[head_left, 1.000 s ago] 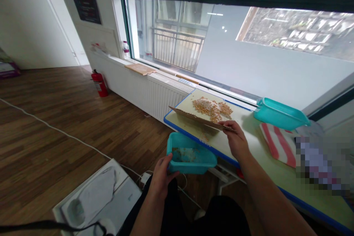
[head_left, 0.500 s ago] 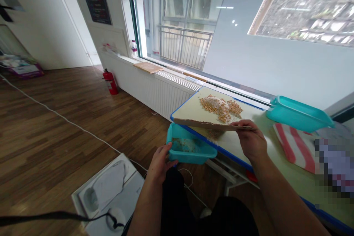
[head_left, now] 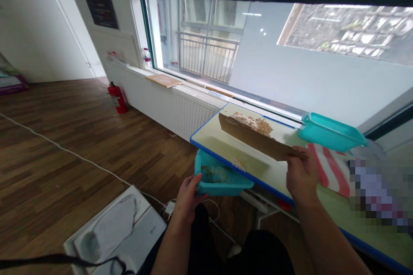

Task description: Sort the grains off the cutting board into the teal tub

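My left hand point(head_left: 190, 191) grips the near left rim of a turquoise plastic tub point(head_left: 222, 188), held just below the table's blue edge. Some grains and white bits lie in the tub's bottom. My right hand point(head_left: 301, 172) is closed on the right end of a long strip of cardboard point(head_left: 254, 139), which is tilted on its edge above the table. Behind the strip, partly hidden by it, sits a pile of tan kernels mixed with white grains point(head_left: 256, 123). A small scatter of grains point(head_left: 238, 164) lies near the table edge, above the tub.
The pale table point(head_left: 209, 131) stands against the window. A second turquoise tub point(head_left: 332, 131) and a red-and-white striped cloth point(head_left: 329, 169) are at its right. On the floor are a white box point(head_left: 129, 227), a cable point(head_left: 80, 154) and a red fire extinguisher point(head_left: 117, 98).
My right hand has raised the cardboard strip and shifted it toward the pile's far side, turning its broad face to me. The left hand still holds the tub. The view has swung slightly right.
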Tool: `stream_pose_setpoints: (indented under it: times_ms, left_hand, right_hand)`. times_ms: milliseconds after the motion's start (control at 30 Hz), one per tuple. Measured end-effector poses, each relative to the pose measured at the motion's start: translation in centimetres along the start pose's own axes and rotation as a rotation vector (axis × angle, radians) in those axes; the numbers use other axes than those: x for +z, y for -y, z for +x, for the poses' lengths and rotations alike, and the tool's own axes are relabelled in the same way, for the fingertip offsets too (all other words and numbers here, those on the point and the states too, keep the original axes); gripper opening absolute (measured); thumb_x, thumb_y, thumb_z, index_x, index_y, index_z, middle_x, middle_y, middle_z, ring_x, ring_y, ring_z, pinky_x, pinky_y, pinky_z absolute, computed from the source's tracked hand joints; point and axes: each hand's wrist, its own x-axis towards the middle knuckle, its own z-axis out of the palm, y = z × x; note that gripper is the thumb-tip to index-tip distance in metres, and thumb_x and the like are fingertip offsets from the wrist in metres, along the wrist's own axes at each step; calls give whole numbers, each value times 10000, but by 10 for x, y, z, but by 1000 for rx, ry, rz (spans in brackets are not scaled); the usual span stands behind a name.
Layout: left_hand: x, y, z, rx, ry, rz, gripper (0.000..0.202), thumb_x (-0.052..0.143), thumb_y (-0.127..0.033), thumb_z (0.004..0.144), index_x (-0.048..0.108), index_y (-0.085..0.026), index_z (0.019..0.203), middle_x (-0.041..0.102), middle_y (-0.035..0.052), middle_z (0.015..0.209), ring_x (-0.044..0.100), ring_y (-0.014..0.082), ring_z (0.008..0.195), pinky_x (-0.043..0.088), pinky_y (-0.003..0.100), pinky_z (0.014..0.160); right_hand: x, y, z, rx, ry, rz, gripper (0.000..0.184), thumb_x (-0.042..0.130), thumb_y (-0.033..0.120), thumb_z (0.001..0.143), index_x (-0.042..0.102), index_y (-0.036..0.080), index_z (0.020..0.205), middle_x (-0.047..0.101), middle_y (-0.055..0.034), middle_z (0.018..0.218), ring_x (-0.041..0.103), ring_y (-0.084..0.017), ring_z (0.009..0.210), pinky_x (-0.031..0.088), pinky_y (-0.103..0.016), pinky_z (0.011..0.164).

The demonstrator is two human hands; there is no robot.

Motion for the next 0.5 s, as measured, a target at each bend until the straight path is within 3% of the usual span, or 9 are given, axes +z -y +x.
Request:
stream_pose_setpoints:
  times_ms: [300, 500]
  left_hand:
    - [9, 7, -10, -7, 24, 37, 282, 749, -347, 847, 629, -142, 998, 639, 91, 982, 663, 191, 810, 628, 350, 667]
    - [15, 11, -14, -30, 38, 46, 249, 716, -311, 885, 612, -131, 1020, 634, 106, 1026, 661, 188, 832, 634, 359, 686]
  right_hand:
    - [-9, 34, -39, 26, 78, -125, 192, 595, 362, 718, 654, 218, 832, 696, -34, 838, 612, -214, 807, 468, -340, 736]
    - [-15, 60, -69, 98, 151, -212, 169, 602, 355, 756, 653, 242, 871, 634, 16, 710, 564, -178, 637, 433, -289, 593]
